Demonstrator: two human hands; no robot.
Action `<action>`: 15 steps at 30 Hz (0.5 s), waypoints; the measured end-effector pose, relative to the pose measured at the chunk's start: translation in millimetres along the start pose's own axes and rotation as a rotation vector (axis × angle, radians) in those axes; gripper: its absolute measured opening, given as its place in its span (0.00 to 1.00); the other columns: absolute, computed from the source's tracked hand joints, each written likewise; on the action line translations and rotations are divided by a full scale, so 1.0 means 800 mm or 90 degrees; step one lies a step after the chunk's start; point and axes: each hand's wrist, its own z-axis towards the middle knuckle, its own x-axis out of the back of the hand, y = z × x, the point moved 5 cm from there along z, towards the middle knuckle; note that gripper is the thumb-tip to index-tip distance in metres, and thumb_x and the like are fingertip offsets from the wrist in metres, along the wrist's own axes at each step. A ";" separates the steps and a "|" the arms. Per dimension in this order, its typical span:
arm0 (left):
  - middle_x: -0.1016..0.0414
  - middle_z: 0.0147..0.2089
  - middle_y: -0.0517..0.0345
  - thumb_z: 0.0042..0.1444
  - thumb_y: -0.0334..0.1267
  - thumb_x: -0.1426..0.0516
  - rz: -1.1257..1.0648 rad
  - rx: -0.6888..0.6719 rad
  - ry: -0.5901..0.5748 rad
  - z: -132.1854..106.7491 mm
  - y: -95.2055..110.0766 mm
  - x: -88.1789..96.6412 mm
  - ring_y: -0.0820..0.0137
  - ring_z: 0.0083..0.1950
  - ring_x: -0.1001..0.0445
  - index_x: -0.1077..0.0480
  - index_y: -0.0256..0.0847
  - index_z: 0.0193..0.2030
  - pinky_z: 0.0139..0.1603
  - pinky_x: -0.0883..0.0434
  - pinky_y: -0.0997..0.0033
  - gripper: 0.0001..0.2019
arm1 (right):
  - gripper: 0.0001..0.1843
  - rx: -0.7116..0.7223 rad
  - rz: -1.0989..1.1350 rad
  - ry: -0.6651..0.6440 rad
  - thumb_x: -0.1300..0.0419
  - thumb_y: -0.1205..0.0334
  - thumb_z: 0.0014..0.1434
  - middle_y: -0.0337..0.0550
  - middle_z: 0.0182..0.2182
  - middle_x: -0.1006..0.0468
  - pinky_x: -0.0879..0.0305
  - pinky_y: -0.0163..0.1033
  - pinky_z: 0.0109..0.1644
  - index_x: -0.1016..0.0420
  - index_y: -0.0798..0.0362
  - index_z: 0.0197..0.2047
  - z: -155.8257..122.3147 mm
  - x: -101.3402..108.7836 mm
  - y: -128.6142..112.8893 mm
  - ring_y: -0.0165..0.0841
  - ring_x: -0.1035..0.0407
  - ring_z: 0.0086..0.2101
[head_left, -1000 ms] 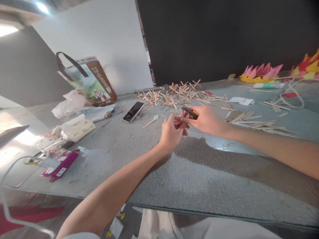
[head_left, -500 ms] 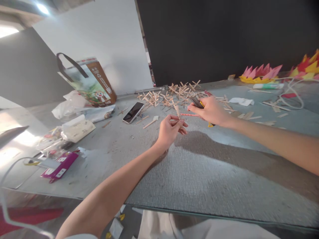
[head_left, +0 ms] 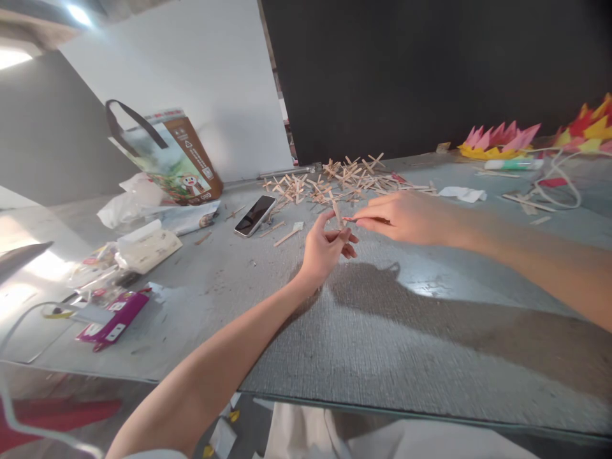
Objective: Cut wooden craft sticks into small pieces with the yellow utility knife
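My left hand point(head_left: 327, 245) is raised just above the grey table point(head_left: 382, 331) and pinches a short wooden stick point(head_left: 337, 213) upright between thumb and fingers. My right hand point(head_left: 406, 218) reaches in from the right, palm down. Its fingertips hold a thin red stick point(head_left: 358, 219) that points at the left hand's stick and nearly touches it. A heap of glued wooden stick crosses point(head_left: 335, 178) lies just behind both hands. No cutter shows in the right hand.
A phone point(head_left: 255, 215) lies left of the hands, beyond it a printed bag point(head_left: 176, 156) and plastic wrappers point(head_left: 129, 197). A magenta box point(head_left: 115, 319) sits near the left edge. Paper flowers point(head_left: 502, 139), a glue tube point(head_left: 514, 164) and a white cable point(head_left: 559, 188) occupy the far right.
My right hand, which held a black and yellow cutter, swung out toward the stick pile and came back to the left hand with a thin red stick. The cutter is out of sight.
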 end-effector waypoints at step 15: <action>0.34 0.19 0.69 0.65 0.36 0.40 0.135 -0.062 -0.029 -0.003 0.008 -0.004 0.78 0.20 0.38 0.20 0.39 0.49 0.25 0.39 0.74 0.09 | 0.16 -0.070 -0.100 0.089 0.40 0.44 0.71 0.43 0.33 0.19 0.48 0.41 0.35 0.21 0.45 0.53 0.001 -0.002 0.016 0.37 0.33 0.27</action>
